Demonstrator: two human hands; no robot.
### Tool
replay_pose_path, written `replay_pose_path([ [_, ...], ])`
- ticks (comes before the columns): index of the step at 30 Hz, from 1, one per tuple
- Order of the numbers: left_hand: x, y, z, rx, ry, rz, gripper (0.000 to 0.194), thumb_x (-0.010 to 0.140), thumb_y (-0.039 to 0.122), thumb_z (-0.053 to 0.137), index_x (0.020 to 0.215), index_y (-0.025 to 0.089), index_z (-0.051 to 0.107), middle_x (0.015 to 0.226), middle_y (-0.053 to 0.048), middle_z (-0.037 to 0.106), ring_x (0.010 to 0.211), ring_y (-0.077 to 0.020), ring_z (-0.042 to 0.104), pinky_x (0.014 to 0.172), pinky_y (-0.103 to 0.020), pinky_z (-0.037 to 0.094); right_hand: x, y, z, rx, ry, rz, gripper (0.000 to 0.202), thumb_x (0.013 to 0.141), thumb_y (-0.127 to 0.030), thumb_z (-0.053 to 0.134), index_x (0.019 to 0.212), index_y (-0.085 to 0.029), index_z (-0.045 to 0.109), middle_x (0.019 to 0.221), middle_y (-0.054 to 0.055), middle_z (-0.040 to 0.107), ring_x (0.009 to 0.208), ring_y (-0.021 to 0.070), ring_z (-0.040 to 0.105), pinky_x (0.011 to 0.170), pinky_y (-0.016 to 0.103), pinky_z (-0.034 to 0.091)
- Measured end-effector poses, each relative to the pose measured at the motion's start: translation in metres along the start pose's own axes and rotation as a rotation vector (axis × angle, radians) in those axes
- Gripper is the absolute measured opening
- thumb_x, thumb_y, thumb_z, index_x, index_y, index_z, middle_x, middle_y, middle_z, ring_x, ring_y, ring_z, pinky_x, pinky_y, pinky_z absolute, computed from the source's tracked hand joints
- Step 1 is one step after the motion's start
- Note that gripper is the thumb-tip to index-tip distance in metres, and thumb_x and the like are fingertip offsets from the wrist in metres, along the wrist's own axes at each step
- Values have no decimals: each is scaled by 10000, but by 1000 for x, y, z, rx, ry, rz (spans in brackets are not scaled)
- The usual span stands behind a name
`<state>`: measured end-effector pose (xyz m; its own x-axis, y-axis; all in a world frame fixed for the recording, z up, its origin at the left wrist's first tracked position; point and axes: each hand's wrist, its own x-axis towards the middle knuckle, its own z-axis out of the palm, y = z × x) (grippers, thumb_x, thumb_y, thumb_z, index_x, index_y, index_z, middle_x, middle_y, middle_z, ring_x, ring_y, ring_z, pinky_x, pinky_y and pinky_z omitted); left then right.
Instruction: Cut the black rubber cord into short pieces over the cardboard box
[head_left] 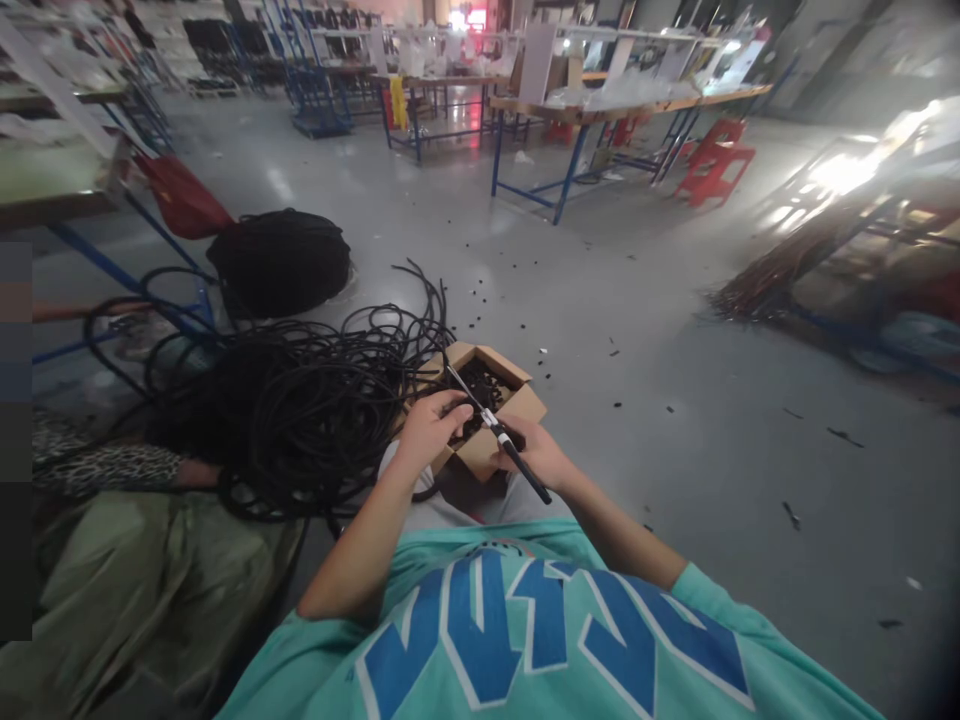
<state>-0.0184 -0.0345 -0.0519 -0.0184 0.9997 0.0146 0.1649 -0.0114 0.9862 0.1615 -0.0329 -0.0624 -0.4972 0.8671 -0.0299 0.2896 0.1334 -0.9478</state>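
Over an open cardboard box [495, 455] my right hand [536, 452] is closed round the black handle of a long, thin-bladed cutting tool [491, 420]. Its blade points up and to the left, above small black pieces [484, 385] inside the box. My left hand [433, 428] is pinched round a black cord beside the blade, at the box's left part. A large tangle of black cord [300, 400] lies on the floor to the left and reaches the box. The exact cord end between my left fingers is hard to make out.
A round black bundle [281, 262] sits behind the tangle, near a red bag [184, 195] and a table. Another person's patterned sleeve or leg [105, 455] shows at left, by olive cloth [150, 590]. Black scraps dot the floor; tables, red stools [716, 165] and a broom-like bundle [772, 275] stand beyond.
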Motion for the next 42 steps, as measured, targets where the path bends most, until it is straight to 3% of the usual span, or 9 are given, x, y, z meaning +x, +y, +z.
replay_pose_path([
  [5, 29, -26, -4, -10, 31, 7, 271, 688, 312, 583, 867, 122, 655, 599, -4, 591, 438, -76, 458, 451, -210, 350, 25, 10, 5, 121, 45, 94, 348, 542, -189, 607, 888, -156, 635, 639, -37, 520, 592, 123, 447, 588, 249, 358],
  [10, 49, -45, -8, 22, 54, 17, 279, 708, 325, 558, 868, 119, 655, 609, -6, 596, 429, -71, 442, 447, -208, 326, 44, 21, 5, 177, -14, 125, 327, 549, -237, 610, 861, -141, 627, 585, -44, 472, 528, 105, 408, 516, 236, 334],
  [18, 50, -40, -12, -156, -39, -89, 255, 674, 374, 596, 619, 127, 571, 499, 28, 507, 374, -43, 371, 381, -183, 233, 62, 22, 0, 245, -119, 97, 458, 502, -268, 715, 936, -160, 615, 648, -43, 518, 607, 110, 465, 584, 239, 387],
  [25, 66, -44, -15, -272, -9, -128, 331, 669, 427, 610, 582, 119, 529, 493, 21, 492, 341, -25, 339, 352, -181, 179, 78, 35, 10, 280, -84, 169, 432, 548, -318, 673, 935, -145, 594, 532, -69, 461, 441, 74, 392, 434, 212, 310],
  [32, 85, -63, -17, -367, 2, -173, 224, 640, 315, 627, 672, 98, 581, 554, 12, 529, 396, -41, 418, 397, -181, 294, 97, 51, 14, 291, -31, 229, 422, 572, -328, 659, 941, -138, 580, 501, -77, 434, 406, 71, 396, 405, 206, 305],
  [37, 76, -62, -21, -451, 44, -173, 328, 579, 222, 668, 883, 110, 617, 705, -6, 600, 525, -56, 511, 511, -197, 393, 88, 57, 9, 314, -30, 200, 492, 570, -351, 669, 1007, -157, 553, 614, -54, 471, 511, 85, 450, 512, 230, 391],
  [42, 51, -42, -18, -507, 60, -105, 489, 604, 319, 702, 1036, 156, 539, 737, 0, 616, 473, -65, 515, 464, -211, 377, 57, 53, 3, 323, -89, 136, 560, 554, -261, 668, 1088, -182, 518, 749, -26, 516, 692, 122, 503, 663, 259, 422],
])
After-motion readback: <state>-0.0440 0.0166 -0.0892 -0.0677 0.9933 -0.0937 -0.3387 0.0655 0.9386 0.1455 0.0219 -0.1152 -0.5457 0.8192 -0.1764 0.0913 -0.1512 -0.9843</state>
